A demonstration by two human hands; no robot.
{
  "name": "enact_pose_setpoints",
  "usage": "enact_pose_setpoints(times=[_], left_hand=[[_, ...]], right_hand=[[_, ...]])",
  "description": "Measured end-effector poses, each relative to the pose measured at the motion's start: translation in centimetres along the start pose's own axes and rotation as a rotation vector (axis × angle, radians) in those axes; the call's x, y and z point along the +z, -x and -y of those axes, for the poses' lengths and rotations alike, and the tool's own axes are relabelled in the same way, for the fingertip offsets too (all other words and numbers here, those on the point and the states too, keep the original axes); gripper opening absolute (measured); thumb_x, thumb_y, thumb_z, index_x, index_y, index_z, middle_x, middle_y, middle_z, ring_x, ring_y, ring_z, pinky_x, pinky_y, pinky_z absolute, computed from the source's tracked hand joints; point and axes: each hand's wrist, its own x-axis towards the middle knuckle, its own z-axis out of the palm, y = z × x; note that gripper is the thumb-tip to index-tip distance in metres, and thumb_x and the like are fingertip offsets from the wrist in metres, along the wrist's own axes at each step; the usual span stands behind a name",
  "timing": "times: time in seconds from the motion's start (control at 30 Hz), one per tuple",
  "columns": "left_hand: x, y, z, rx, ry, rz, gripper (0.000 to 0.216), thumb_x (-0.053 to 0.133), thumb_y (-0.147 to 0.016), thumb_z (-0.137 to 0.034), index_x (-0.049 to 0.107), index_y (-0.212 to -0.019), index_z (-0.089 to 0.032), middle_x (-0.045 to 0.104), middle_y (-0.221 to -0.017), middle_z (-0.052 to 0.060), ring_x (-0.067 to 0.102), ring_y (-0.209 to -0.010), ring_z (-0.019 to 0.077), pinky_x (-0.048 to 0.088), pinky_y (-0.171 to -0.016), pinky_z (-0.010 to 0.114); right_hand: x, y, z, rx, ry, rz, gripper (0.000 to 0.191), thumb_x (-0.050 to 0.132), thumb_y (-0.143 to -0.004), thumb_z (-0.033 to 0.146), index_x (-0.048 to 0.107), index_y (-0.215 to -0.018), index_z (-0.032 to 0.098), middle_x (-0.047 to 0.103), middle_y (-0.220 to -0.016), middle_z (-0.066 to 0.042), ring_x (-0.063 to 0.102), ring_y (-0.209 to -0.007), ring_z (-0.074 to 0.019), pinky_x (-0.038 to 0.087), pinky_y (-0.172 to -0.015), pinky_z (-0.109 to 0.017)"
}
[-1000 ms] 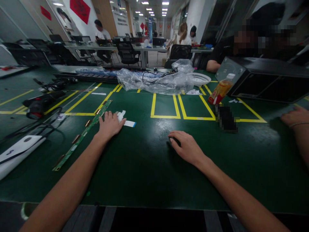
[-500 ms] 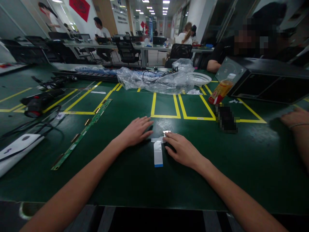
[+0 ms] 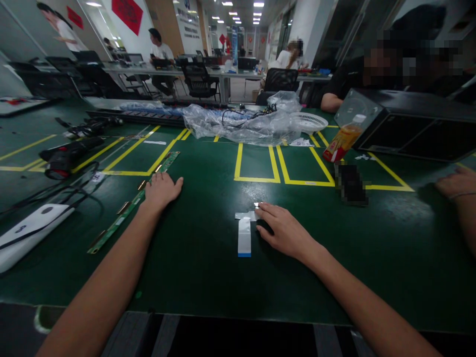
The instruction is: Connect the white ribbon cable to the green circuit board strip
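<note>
A white flat ribbon cable [image 3: 244, 234] with a blue end lies on the green table [image 3: 208, 267], just left of my right hand [image 3: 284, 229]. That hand rests palm down, fingers stretched, fingertips touching the cable's top end. A small dark object shows under its palm. My left hand [image 3: 160, 189] lies flat, fingers apart, on the upper part of a long narrow green circuit board strip [image 3: 130, 206] at the left.
A black and red power tool [image 3: 63, 159] and black cables lie far left, above a white panel [image 3: 26, 233]. Clear plastic bags [image 3: 241, 126], a white round grille [image 3: 311, 122], an orange drink bottle [image 3: 342, 141] and a black box [image 3: 412, 126] stand behind. Another person's hand [image 3: 455, 183] rests at right.
My left hand brought the ribbon cable from the strip to the middle, left it beside my right hand, then went back left onto the strip. My right hand barely moved.
</note>
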Motion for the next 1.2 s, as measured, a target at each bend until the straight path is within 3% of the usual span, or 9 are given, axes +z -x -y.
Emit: enact_pose_setpoints(times=[0.13, 0.23, 0.33, 0.47, 0.57, 0.87, 1.2], left_hand=[[0.0, -0.3, 0.3, -0.02, -0.011, -0.013, 0.086, 0.026, -0.097, -0.057, 0.041, -0.144, 0.013, 0.034, -0.154, 0.036, 0.034, -0.145, 0.0456, 0.031, -0.115, 0.059], [-0.1, 0.7, -1.2, 0.098, 0.0, -0.001, 0.081, 0.025, -0.098, -0.056, 0.043, -0.144, 0.009, 0.036, -0.154, 0.033, 0.034, -0.145, 0.0449, 0.028, -0.115, 0.062], [-0.3, 3.9, -5.5, 0.388, 0.032, 0.026, 0.078, 0.025, -0.101, -0.055, 0.038, -0.149, 0.005, 0.033, -0.158, 0.028, 0.028, -0.149, 0.0413, 0.023, -0.118, 0.062], [-0.7, 9.7, -12.0, 0.91, 0.13, 0.141, 0.073, 0.032, -0.102, -0.057, 0.032, -0.155, -0.007, 0.027, -0.163, 0.021, 0.021, -0.154, 0.0308, 0.015, -0.124, 0.051], [-1.0, 12.3, -14.1, 1.151, 0.206, 0.208, 0.068, 0.032, -0.104, -0.055, 0.031, -0.156, -0.011, 0.026, -0.165, 0.017, 0.017, -0.155, 0.025, 0.011, -0.125, 0.045], [-1.8, 12.0, -13.4, 1.171, 0.219, 0.276, 0.065, 0.038, -0.105, -0.049, 0.029, -0.158, -0.012, 0.024, -0.166, 0.013, 0.015, -0.155, 0.0202, 0.01, -0.126, 0.039], [-2.2, 11.5, -13.2, 1.216, 0.279, 0.307, 0.073, 0.045, -0.101, -0.054, 0.028, -0.158, -0.012, 0.023, -0.166, 0.013, 0.016, -0.155, 0.0215, 0.008, -0.127, 0.04]], right_hand=[[0.1, 0.0, -0.2, -0.01, 0.0, -0.003, 0.049, 0.055, -0.098, 0.034, 0.054, -0.144, 0.018, 0.052, -0.152, -0.014, 0.046, -0.142, -0.0297, 0.039, -0.116, -0.055], [0.1, -0.1, -0.1, -0.009, 0.022, 0.01, 0.05, 0.054, -0.098, 0.034, 0.053, -0.145, 0.017, 0.051, -0.153, -0.015, 0.045, -0.142, -0.0298, 0.037, -0.117, -0.054], [0.0, -0.1, 0.4, -0.001, 0.049, 0.021, 0.05, 0.055, -0.097, 0.033, 0.054, -0.144, 0.016, 0.051, -0.153, -0.017, 0.045, -0.142, -0.0316, 0.035, -0.117, -0.058], [0.2, 0.1, 1.2, -0.018, 0.066, 0.019, 0.051, 0.056, -0.095, 0.032, 0.054, -0.143, 0.014, 0.051, -0.152, -0.019, 0.045, -0.142, -0.0328, 0.035, -0.116, -0.058], [0.4, 0.2, 1.9, -0.017, 0.067, 0.016, 0.053, 0.055, -0.095, 0.031, 0.053, -0.145, 0.013, 0.05, -0.152, -0.019, 0.045, -0.142, -0.033, 0.034, -0.117, -0.058], [0.7, -0.1, 3.0, 0.062, 0.13, 0.023, 0.053, 0.047, -0.099, 0.029, 0.052, -0.145, 0.005, 0.049, -0.153, -0.021, 0.044, -0.143, -0.0319, 0.036, -0.119, -0.049], [1.0, -0.1, 2.7, 0.07, 0.147, 0.004, 0.053, 0.047, -0.098, 0.028, 0.054, -0.143, 0.003, 0.051, -0.15, -0.023, 0.046, -0.142, -0.0335, 0.036, -0.119, -0.05]])
